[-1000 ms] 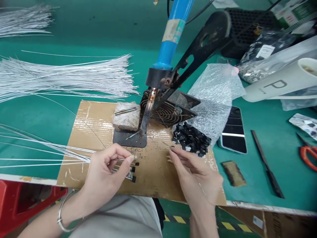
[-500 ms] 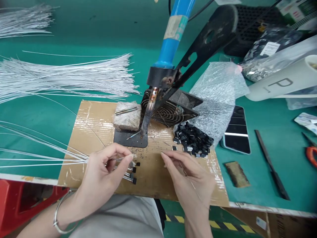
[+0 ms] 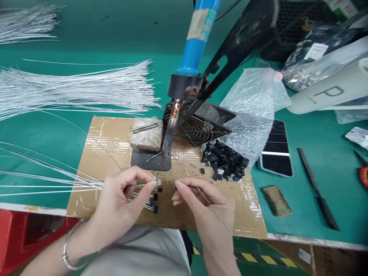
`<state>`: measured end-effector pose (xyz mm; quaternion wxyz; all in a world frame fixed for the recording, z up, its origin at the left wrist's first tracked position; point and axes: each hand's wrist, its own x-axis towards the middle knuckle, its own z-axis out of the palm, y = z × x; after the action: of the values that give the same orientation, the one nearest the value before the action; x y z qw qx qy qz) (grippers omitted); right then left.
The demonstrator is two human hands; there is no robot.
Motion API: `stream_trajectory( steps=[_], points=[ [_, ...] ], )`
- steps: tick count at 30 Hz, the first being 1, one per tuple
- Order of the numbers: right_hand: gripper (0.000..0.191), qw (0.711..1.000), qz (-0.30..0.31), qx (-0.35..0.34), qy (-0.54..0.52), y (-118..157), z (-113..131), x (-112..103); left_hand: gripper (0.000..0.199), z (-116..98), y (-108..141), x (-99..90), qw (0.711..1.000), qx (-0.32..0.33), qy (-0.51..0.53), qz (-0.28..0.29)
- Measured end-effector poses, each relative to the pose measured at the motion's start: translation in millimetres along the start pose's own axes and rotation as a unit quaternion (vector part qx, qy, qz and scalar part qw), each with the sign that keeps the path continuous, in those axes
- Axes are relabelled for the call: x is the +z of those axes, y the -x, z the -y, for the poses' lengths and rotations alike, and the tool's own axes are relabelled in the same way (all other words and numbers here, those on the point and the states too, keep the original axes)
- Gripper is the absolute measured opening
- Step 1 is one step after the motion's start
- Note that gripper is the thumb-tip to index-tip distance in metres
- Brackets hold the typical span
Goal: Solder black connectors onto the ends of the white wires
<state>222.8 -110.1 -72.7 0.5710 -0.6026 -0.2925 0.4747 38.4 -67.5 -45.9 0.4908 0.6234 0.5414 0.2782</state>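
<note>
My left hand (image 3: 123,201) is closed in a pinch around the end of a thin white wire (image 3: 86,183), with a small pale piece at its fingertips. Below those fingers, several wires end in black connectors (image 3: 155,197) on the cardboard. My right hand (image 3: 208,203) pinches a tiny dark piece, apparently a connector (image 3: 174,186), a short gap away from the left fingertips. A thin silvery solder wire (image 3: 212,207) runs across this hand. Above both hands the soldering iron (image 3: 171,128), blue-handled, points down from a black bracket. Right of it lies a heap of black connectors (image 3: 224,161).
A cardboard sheet (image 3: 94,153) covers the work area. Behind the hands stand a wrapped block (image 3: 146,140) and a fan (image 3: 198,128). White wire bundles (image 3: 86,90) lie left; bubble wrap (image 3: 247,103), a phone (image 3: 275,153), a brownish pad (image 3: 276,201) and a file-like tool (image 3: 317,189) lie right.
My right hand has moved left, closer to the left fingertips, and a small dark piece now shows at its fingertips. My left hand stays nearly still. The view has shifted slightly.
</note>
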Motion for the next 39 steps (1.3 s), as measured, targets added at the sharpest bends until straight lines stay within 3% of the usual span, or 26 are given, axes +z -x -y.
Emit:
stream_trajectory(
  steps=[5,12,23,29,39],
  points=[
    [0.012,0.998,0.019,0.036,-0.057,3,-7,14,0.016,-6,-2,-1.4,1.000,-0.006,0.005,0.008],
    [0.022,0.997,0.025,0.047,-0.052,3,-11,24,0.016,-19,-5,-2.3,0.999,0.000,0.026,0.022],
    [0.021,0.995,0.036,0.058,-0.074,6,-11,26,0.017,-19,-8,1.1,0.999,0.002,0.045,0.027],
    [0.018,0.990,0.010,0.122,-0.065,9,1,28,0.018,-19,-7,-0.2,1.000,0.005,0.003,0.028],
    [0.022,0.994,0.041,0.095,-0.027,9,-6,23,0.019,-19,-5,-2.1,0.999,-0.003,0.010,0.049]
  ],
)
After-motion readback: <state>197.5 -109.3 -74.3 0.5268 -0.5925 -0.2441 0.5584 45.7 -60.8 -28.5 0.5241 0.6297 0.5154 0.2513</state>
